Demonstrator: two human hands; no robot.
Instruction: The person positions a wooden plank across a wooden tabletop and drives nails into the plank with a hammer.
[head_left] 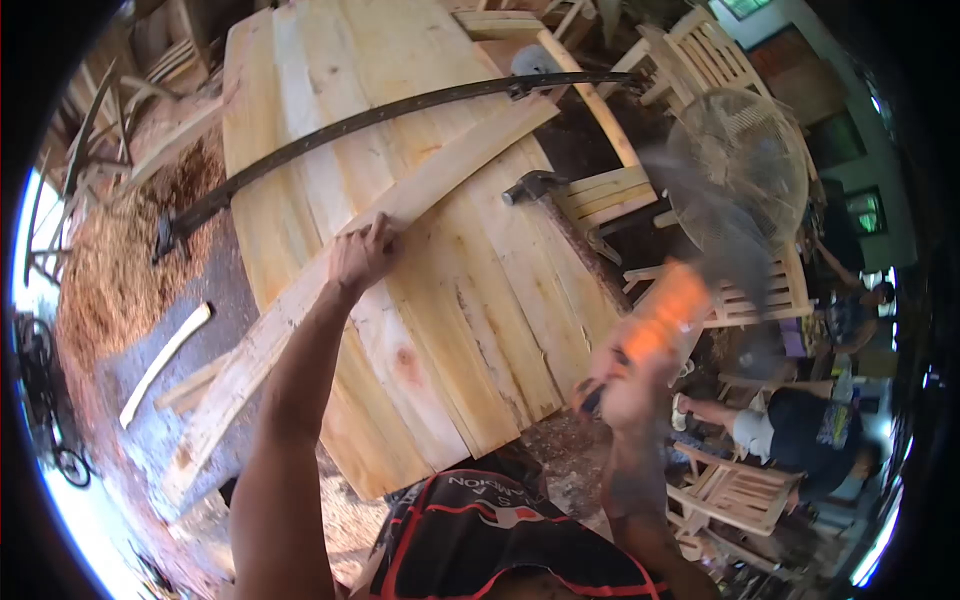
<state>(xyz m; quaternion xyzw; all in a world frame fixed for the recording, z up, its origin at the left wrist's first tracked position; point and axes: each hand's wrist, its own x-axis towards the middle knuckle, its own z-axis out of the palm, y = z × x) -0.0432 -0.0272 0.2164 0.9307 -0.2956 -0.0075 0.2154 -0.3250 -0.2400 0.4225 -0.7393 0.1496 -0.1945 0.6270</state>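
Note:
My left hand (365,252) grips a long wooden board (440,185), fingers curled over its upper face. The board lies slantwise across a panel of joined planks (420,330), its near end reaching past the panel's left edge. My right hand (635,385) is closed around an orange tool (665,310) at the panel's right side. Motion smears this tool and the dark part beyond it, so its kind is unclear. Close by, a claw hammer (535,187) rests with its head on the panel. A long metal bar clamp (370,117) spans the panel's far part.
A large round fan (740,170) stands to the right, near slatted wooden chairs (735,485). Another person (800,430) is farther right. Wood shavings (140,250) heap up on the left, beside a pale curved wood strip (165,365). A bicycle (50,400) stands far left.

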